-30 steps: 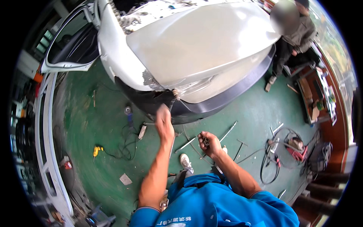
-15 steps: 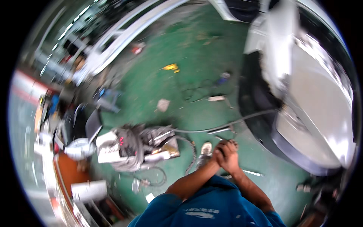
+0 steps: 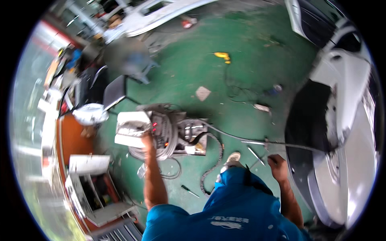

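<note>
My left hand [image 3: 148,141] reaches out to a white open box [image 3: 132,127] on top of a cable-wrapped machine [image 3: 161,129] with red lit digits. Its fingers are at the box's right edge, blurred, so their grip is hard to see. My right hand [image 3: 278,165] hangs over the floor in front of me with the fingers curled in. Whether it holds anything small is hidden. Just beyond it on the floor lie a thin metal rod [image 3: 256,156] and a long bar [image 3: 253,142] beside the machine's thick grey cable [image 3: 225,131].
A pale car body part [image 3: 345,88] with a black panel fills the right side. On the green floor lie a yellow drill [image 3: 222,57], a corded grinder [image 3: 276,89], a cardboard piece [image 3: 203,93] and a screwdriver [image 3: 189,190]. At left stand a chair [image 3: 115,91] and an open toolbox [image 3: 112,213].
My hands were together in front of me and are now apart. The left has gone to the white box; the right has moved rightward. My view has swung left.
</note>
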`<state>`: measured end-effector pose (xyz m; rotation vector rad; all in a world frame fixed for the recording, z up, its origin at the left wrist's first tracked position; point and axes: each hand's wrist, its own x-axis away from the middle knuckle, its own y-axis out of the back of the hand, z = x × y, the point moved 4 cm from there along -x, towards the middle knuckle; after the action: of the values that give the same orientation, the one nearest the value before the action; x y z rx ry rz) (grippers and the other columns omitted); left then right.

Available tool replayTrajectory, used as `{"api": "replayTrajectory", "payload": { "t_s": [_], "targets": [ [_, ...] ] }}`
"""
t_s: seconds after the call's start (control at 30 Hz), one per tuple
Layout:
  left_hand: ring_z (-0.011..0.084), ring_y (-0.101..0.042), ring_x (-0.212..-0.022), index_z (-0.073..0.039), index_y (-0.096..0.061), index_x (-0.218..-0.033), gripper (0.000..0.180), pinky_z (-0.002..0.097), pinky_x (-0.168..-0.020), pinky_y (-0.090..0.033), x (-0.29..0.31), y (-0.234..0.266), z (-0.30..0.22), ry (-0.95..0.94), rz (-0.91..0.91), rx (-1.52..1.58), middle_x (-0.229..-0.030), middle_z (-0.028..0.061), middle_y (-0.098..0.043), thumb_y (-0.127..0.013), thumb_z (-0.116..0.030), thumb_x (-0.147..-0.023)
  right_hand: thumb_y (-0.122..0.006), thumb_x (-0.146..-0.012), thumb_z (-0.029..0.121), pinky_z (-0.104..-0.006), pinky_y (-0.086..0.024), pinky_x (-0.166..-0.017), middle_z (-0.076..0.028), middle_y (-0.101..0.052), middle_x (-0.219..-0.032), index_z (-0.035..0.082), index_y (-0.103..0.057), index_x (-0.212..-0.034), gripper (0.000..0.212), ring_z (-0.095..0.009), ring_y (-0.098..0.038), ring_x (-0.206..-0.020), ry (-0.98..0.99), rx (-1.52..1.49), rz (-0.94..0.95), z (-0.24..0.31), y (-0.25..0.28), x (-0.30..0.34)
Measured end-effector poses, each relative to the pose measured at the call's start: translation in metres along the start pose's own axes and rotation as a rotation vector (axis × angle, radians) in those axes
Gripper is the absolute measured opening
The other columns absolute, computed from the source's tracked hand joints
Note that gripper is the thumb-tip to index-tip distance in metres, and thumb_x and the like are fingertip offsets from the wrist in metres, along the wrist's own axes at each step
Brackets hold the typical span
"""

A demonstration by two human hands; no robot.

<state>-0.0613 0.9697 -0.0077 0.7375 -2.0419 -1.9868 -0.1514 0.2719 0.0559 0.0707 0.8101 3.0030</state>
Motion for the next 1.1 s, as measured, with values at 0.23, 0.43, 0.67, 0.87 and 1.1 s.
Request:
{"api": "replayTrajectory", "payload": {
  "t_s": [0.23, 0.43, 0.67, 0.87, 1.1],
  "targets": [
    [0.0224, -0.065, -0.091, -0.006, -0.068, -0.109, 0.025, 0.0364, -0.078, -0.053, -0.033, -0.043, -0.075, 0.074, 0.043, 0.448, -0.097, 0.0083, -0.068, -0.053, -0.024, -0.101, -0.060, -0.088, 0.032, -0.0501, -0.053, -0.079, -0.015, -0.069, -0.099, 0.011, -0.069, -0.094, 0.024, -0.038, -0.066, -0.095, -0.271, 0.393, 0.279, -0.051, -0.029, 0.000],
    [0.0224, -0.065, -0.091, -0.007, -0.067, -0.111, 0.025, 0.0361, -0.077, -0.053, 0.057, -0.053, -0.248, -0.246, 0.267, 0.555, -0.098, 0.0080, -0.067, -0.053, -0.024, -0.100, -0.060, -0.084, 0.034, -0.0485, -0.054, -0.084, -0.014, -0.072, -0.100, 0.015, -0.073, -0.101, 0.028, -0.036, -0.068, -0.097, -0.649, 0.279, 0.130, -0.111, -0.019, 0.054],
    [0.0223, -0.065, -0.091, -0.007, -0.066, -0.114, 0.026, 0.0357, -0.076, -0.053, 0.131, -0.036, -0.331, -0.516, 0.497, 0.623, -0.099, 0.0077, -0.067, -0.054, -0.025, -0.099, -0.064, -0.087, 0.039, -0.0472, -0.055, -0.079, -0.017, -0.073, -0.093, 0.014, -0.074, -0.102, 0.030, -0.037, -0.070, -0.089, -0.735, 0.206, -0.276, -0.159, 0.038, 0.112],
    [0.0223, -0.065, -0.091, -0.007, -0.065, -0.116, 0.027, 0.0353, -0.075, -0.053, 0.173, -0.016, -0.367, -0.607, 0.537, 0.624, -0.100, 0.0074, -0.066, -0.054, -0.026, -0.099, -0.065, -0.091, 0.049, -0.0437, -0.051, -0.088, -0.026, -0.070, -0.101, -0.007, -0.060, -0.121, 0.064, -0.039, -0.068, -0.098, -0.586, -0.209, -1.178, -0.156, 0.225, 0.046],
    [0.0222, -0.064, -0.091, -0.008, -0.063, -0.118, 0.029, 0.0349, -0.073, -0.053, 0.197, 0.005, -0.373, -0.549, 0.515, 0.540, -0.101, 0.0071, -0.065, -0.055, -0.027, -0.098, -0.057, -0.092, 0.059, -0.0508, -0.048, -0.089, -0.036, -0.066, -0.099, -0.011, -0.065, -0.105, 0.071, -0.050, -0.063, -0.104, -0.581, -0.238, -1.111, -0.182, 0.289, 0.011]
  ]
}}
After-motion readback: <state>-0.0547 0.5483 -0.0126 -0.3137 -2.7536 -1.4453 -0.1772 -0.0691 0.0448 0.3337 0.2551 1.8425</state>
